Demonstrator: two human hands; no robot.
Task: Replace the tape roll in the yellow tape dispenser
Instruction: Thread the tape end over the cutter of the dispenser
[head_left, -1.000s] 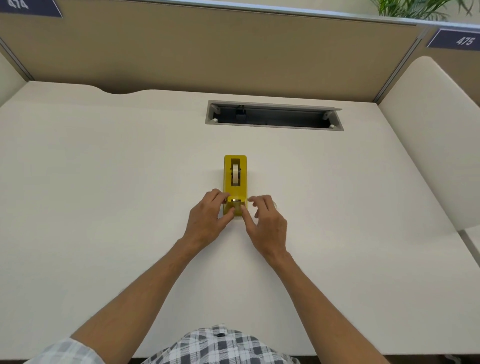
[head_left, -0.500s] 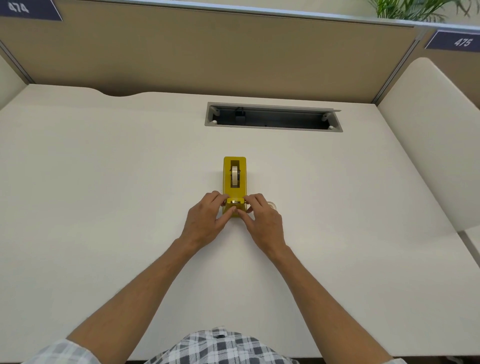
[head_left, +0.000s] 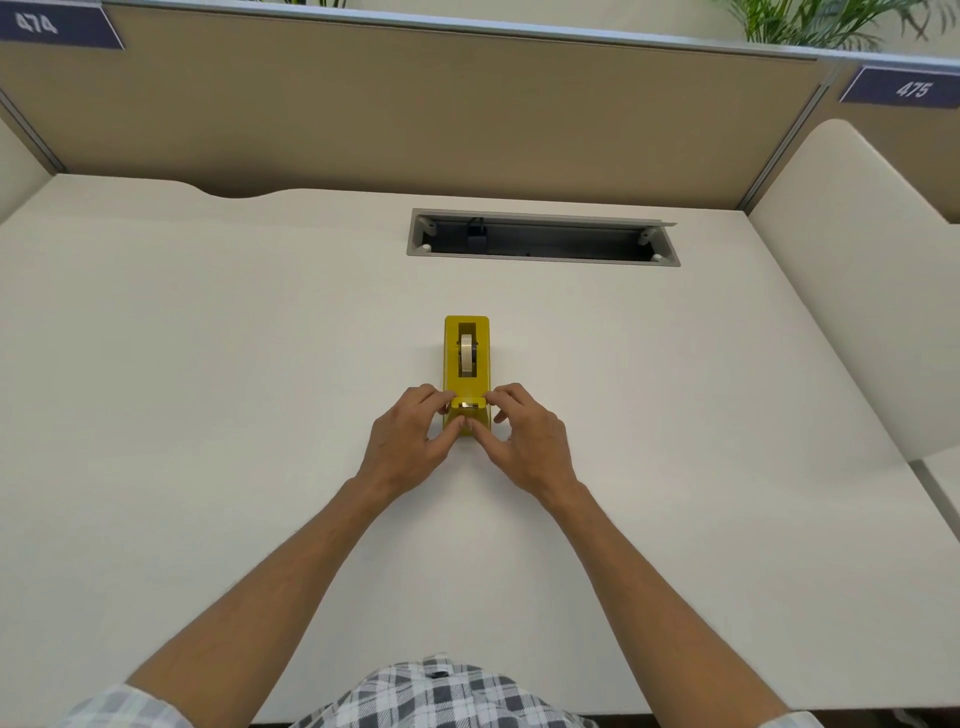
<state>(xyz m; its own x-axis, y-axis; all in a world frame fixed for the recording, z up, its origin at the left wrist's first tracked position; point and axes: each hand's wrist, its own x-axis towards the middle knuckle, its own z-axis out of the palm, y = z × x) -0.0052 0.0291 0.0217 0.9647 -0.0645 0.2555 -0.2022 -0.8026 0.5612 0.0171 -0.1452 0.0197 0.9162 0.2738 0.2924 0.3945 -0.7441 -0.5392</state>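
Resting lengthwise near the middle of a pale desk (head_left: 208, 364), the yellow tape dispenser (head_left: 467, 364) has its cutter end toward the person and its far end toward a rectangular cable tray (head_left: 543, 238) recessed in the desktop. A roll of tape (head_left: 467, 354) sits on edge in the dispenser's open slot, its pale band visible from above. The left hand (head_left: 410, 447) is at the left of the cutter end, with its fingertips on the left side wall and its thumb pressed against the near face of the dispenser. The right hand (head_left: 524, 441) mirrors it on the right, with fingertips at the right edge of the cutter and the thumb meeting the left thumb on the near face. Both hands thus close narrowly around the dispenser's near end, pinching it between fingers and thumbs; the roll itself is not touched. Both forearms are bare and extend from the bottom of the view, above a checked shirt (head_left: 441, 696). A tan partition (head_left: 415, 114) stands behind the desk, bearing number plates reading 474 (head_left: 36, 23) and 475 (head_left: 911, 89). Green plant fronds (head_left: 810, 21) show above the partition at upper right.
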